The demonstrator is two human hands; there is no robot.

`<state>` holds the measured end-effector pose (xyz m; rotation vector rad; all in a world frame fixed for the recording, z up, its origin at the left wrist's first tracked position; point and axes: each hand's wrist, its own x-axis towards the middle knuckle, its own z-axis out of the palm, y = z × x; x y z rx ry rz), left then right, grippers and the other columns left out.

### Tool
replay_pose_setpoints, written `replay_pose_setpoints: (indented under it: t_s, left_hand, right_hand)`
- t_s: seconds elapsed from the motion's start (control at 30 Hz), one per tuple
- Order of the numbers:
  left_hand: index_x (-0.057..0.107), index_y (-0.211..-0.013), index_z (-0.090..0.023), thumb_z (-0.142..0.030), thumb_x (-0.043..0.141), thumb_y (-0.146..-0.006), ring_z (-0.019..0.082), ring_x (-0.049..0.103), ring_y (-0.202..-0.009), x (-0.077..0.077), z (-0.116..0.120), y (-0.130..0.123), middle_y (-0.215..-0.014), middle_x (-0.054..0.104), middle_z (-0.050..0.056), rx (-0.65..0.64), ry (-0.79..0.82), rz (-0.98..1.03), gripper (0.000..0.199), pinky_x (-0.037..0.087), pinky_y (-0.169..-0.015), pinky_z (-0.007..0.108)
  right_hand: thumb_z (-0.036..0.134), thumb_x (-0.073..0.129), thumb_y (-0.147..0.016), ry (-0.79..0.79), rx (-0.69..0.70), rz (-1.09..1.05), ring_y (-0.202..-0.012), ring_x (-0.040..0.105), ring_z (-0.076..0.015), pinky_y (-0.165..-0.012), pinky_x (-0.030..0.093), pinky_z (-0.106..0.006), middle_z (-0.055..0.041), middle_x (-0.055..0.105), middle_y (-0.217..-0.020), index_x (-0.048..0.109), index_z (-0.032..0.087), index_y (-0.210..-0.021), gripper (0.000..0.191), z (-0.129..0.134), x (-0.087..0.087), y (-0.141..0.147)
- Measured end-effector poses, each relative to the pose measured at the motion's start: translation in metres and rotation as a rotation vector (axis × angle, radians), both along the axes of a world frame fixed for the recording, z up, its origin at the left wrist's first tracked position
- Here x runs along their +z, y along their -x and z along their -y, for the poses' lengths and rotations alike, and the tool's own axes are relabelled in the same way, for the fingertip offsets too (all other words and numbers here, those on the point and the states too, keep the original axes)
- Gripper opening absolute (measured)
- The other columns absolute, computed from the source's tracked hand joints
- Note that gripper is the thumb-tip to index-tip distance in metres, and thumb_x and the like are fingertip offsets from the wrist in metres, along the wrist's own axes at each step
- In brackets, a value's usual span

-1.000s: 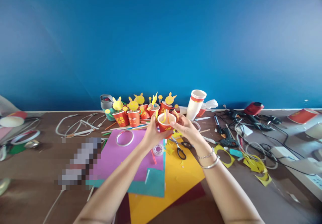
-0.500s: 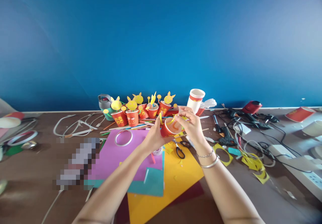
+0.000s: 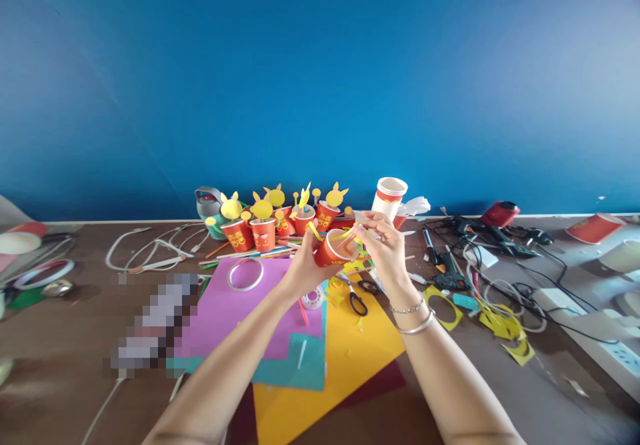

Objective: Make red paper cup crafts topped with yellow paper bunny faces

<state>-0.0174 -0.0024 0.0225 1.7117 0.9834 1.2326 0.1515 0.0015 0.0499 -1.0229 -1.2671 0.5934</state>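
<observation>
My left hand [image 3: 301, 265] is wrapped round a red paper cup [image 3: 329, 253], which is tilted with its mouth to the right. A yellow strip [image 3: 315, 230] sticks up past the rim by my left thumb and runs across the mouth. At the cup's right edge, my right hand [image 3: 385, 242] is closed in a pinch, with a small translucent strip [image 3: 359, 216] showing at its fingertips. An orange curved shape shows inside the cup. Below the hands lie black-handled scissors [image 3: 358, 303] and a white tape roll [image 3: 314, 298].
Behind stand several red cups with yellow animal-head cutouts [image 3: 263, 207] and a stack of paper cups [image 3: 387, 200]. Purple paper [image 3: 215, 318], teal paper [image 3: 280, 373] and yellow paper [image 3: 355, 358] cover the middle. Glue guns [image 3: 450, 275], cables and a power strip [image 3: 617, 352] lie right.
The cup has shifted slightly left in my left hand, and its mouth has turned more to the right. My right hand stays close to the rim.
</observation>
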Motion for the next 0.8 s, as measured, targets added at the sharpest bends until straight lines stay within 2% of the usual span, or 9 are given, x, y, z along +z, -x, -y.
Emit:
replay_pose_setpoints:
  t_s: [0.1,0.2,0.33,0.47,0.53,0.63,0.7,0.8]
  left_hand:
    - [0.042,-0.123,-0.022,-0.025,0.080,-0.065,0.027,0.061,-0.113,-0.001,-0.001,-0.003,-0.122,0.062,0.011,-0.047,0.017,0.125,0.069,0.049,-0.095,0.044]
    - [0.041,-0.123,-0.021,-0.025,0.081,-0.064,0.027,0.061,-0.112,-0.008,-0.003,-0.004,-0.121,0.062,0.012,-0.103,0.081,0.206,0.071,0.050,-0.094,0.044]
    - [0.032,-0.136,-0.023,-0.024,0.080,-0.065,0.028,0.060,-0.114,-0.013,-0.003,-0.006,-0.127,0.059,0.014,-0.164,0.123,0.213,0.086,0.050,-0.095,0.046]
    - [0.035,-0.135,-0.022,-0.025,0.078,-0.068,0.028,0.059,-0.117,-0.012,-0.001,-0.008,-0.130,0.057,0.014,-0.204,0.098,0.185,0.079,0.047,-0.100,0.046]
    - [0.035,-0.135,-0.023,-0.028,0.079,-0.067,0.027,0.060,-0.115,-0.010,-0.002,-0.007,-0.130,0.057,0.014,-0.178,0.120,0.210,0.081,0.047,-0.100,0.045]
    - [0.031,-0.138,-0.024,-0.034,0.081,-0.064,0.027,0.060,-0.114,-0.008,-0.007,-0.004,-0.131,0.057,0.013,-0.069,0.185,0.312,0.090,0.050,-0.096,0.044]
    - [0.033,-0.138,-0.026,-0.037,0.082,-0.062,0.027,0.060,-0.115,-0.006,-0.010,-0.002,-0.131,0.058,0.012,0.019,0.197,0.405,0.091,0.050,-0.095,0.043]
    - [0.038,-0.136,-0.026,-0.037,0.083,-0.061,0.029,0.056,-0.120,-0.002,-0.011,-0.001,-0.132,0.058,0.012,0.128,0.162,0.531,0.088,0.047,-0.099,0.042]
  right_hand:
    - [0.041,0.070,-0.075,0.000,-0.003,-0.002,-0.104,0.060,-0.0255,-0.081,0.052,-0.038,-0.0097,0.062,-0.111,0.070,0.020,-0.076,0.020,-0.001,-0.001,0.000]
    - [0.040,0.070,-0.076,-0.001,0.021,0.048,-0.107,0.059,-0.0258,-0.089,0.049,-0.039,-0.0097,0.063,-0.110,0.070,0.021,-0.077,0.019,-0.004,-0.002,-0.002]
    - [0.039,0.069,-0.077,0.044,0.093,0.140,-0.111,0.058,-0.0272,-0.096,0.045,-0.044,-0.0098,0.064,-0.110,0.073,0.022,-0.080,0.018,-0.007,-0.003,-0.007]
    - [0.040,0.071,-0.075,0.086,0.104,0.216,-0.108,0.059,-0.0269,-0.096,0.044,-0.044,-0.0092,0.067,-0.106,0.074,0.022,-0.077,0.019,-0.005,0.002,-0.009]
    - [0.044,0.067,-0.079,0.091,0.121,0.174,-0.109,0.060,-0.0258,-0.095,0.045,-0.041,-0.0090,0.068,-0.111,0.075,0.023,-0.088,0.024,-0.001,0.008,-0.010]
    - [0.048,0.055,-0.087,0.093,0.078,0.036,-0.111,0.060,-0.0237,-0.093,0.046,-0.038,-0.0074,0.067,-0.118,0.069,0.026,-0.110,0.034,0.003,0.014,-0.013]
    - [0.045,0.050,-0.088,0.152,0.050,0.053,-0.104,0.063,-0.0235,-0.086,0.049,-0.035,-0.0082,0.071,-0.108,0.070,0.023,-0.107,0.035,0.002,0.013,-0.016]
    - [0.038,0.059,-0.080,0.308,0.231,0.397,-0.080,0.066,-0.0210,-0.068,0.050,-0.029,-0.0067,0.073,-0.083,0.074,0.017,-0.088,0.027,-0.001,0.002,-0.015]
